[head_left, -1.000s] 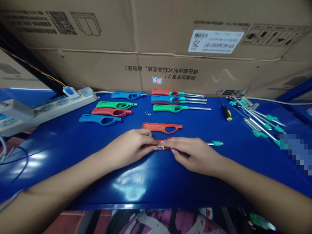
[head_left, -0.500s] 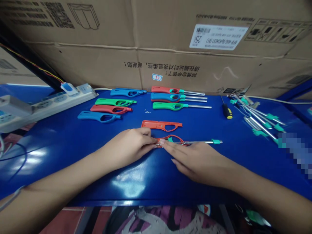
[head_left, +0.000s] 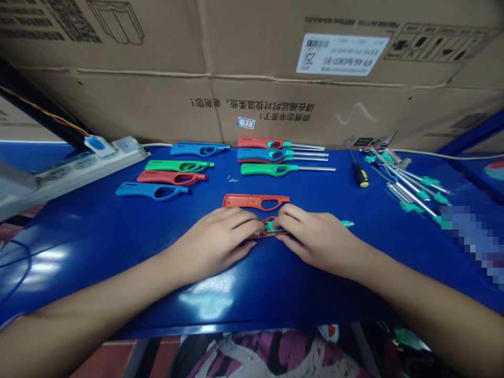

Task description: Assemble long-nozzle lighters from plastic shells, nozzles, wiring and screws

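An orange-red lighter casing half [head_left: 268, 234] lies near the middle of the blue table, with a green trigger part [head_left: 270, 226] and metal inner parts in it. My left hand [head_left: 224, 235] is closed on the casing's left end, fingertips bent over it. My right hand [head_left: 311, 231] has its fingers closed on the casing by the green trigger part and covers most of the metal rod. The rod's green tip [head_left: 347, 223] sticks out to the right of that hand. Just behind lies the other orange casing half [head_left: 255, 201], its inside facing up.
Blue, green and red lighter handles [head_left: 153, 191] lie at the left. Three lighters with metal rods [head_left: 287, 169] are at the back. A screwdriver [head_left: 359, 175], a pile of rod assemblies [head_left: 417, 184], small screws [head_left: 232, 179] and a power strip [head_left: 79, 168] lie around. A cardboard box [head_left: 157, 94] stands behind.
My right hand has gone from stretched fingers over the casing's left part to bent fingers farther right, by the trigger part. My left hand stays on the left end. The view has shifted slightly.
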`<state>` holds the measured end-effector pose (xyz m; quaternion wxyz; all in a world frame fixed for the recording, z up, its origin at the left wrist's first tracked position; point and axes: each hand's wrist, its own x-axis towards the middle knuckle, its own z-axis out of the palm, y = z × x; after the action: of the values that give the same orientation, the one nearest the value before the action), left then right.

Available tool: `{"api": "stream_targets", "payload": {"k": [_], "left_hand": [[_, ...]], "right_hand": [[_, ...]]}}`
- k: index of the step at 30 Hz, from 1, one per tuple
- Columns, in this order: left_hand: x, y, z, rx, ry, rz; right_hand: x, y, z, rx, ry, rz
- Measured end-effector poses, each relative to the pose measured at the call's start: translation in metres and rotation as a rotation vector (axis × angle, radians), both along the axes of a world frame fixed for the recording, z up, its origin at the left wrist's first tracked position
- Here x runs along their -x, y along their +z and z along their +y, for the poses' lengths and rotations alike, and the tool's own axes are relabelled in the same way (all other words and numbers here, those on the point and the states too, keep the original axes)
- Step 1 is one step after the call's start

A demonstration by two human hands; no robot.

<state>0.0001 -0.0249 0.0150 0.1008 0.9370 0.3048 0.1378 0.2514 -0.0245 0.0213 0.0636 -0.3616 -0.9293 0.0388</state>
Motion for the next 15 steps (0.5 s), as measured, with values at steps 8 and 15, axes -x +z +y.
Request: {"api": "stream_targets", "payload": {"k": [8, 15], "left_hand": [[0.0005, -0.006, 0.0016, 0.056, -0.017, -0.007], [-0.0004, -0.0046, 0.0015, 0.058, -0.031, -0.008]], "right_hand": [[-0.001, 0.0002, 0.0017, 0.045, 0.01, 0.035], [-0.0039, 0.0036, 0.0056, 0.117, -0.052, 0.07]]}}
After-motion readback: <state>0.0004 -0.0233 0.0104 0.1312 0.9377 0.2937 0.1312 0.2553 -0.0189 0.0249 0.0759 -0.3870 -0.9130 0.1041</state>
